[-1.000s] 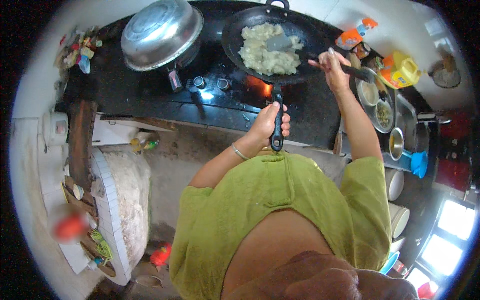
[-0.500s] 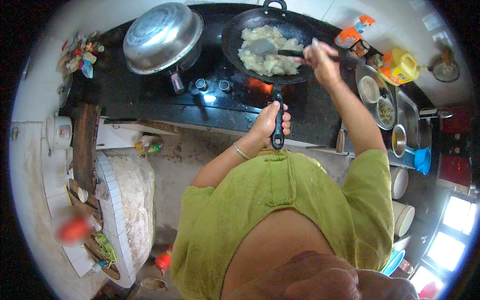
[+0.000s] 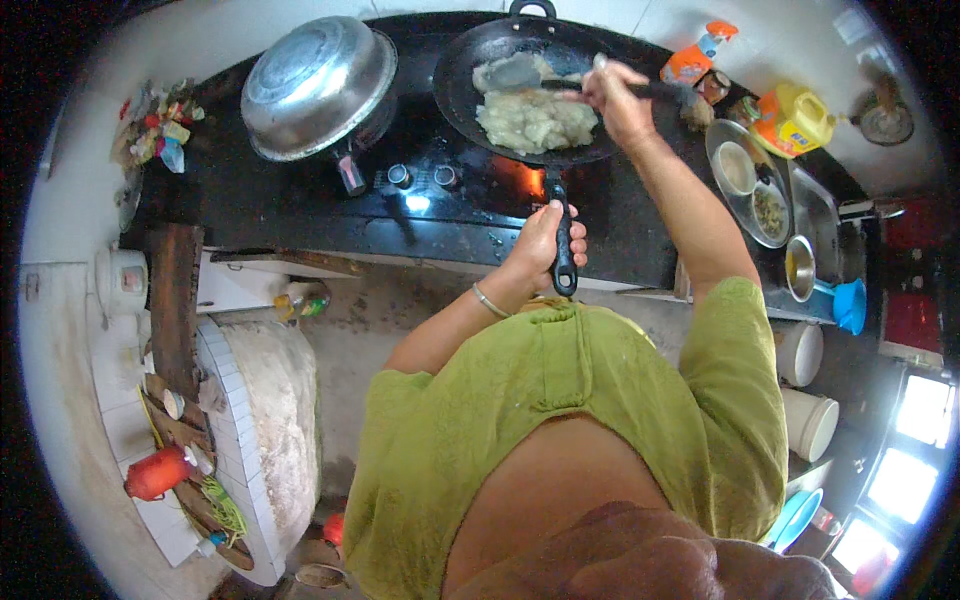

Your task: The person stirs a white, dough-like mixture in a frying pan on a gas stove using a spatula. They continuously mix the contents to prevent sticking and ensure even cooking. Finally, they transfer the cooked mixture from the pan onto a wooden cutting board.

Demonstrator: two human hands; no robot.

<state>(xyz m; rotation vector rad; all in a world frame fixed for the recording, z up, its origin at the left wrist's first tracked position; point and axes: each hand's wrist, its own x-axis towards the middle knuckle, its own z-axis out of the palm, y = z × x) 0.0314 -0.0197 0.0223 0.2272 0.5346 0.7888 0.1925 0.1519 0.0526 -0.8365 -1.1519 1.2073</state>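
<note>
A dark wok [image 3: 462, 100] sits over an orange flame on the black stove top. Pale, translucent chopped food [image 3: 535, 122] lies in a heap in its middle and right. My left hand [image 3: 545, 240] is wrapped round the wok's black handle [image 3: 564, 262], close to my belly. Above the wok's right side my right hand [image 3: 620, 100] grips a spatula [image 3: 515, 72] by its dark shaft. The spatula's grey blade rests on the food at the far left of the heap. My fingers partly hide the shaft.
Left of the wok a large metal basin [image 3: 318, 88] lies upside down over another burner. To the right stand an orange spray bottle [image 3: 697, 55], a yellow jug [image 3: 795, 120], a tray with bowls [image 3: 722, 145] and a metal bowl [image 3: 800, 268]. Control knobs [image 3: 400, 176] line the stove.
My right hand has moved the spatula slightly away and left. The spread food is now bunched nearer me, baring the wok's far right. A larger flame shows beneath.
</note>
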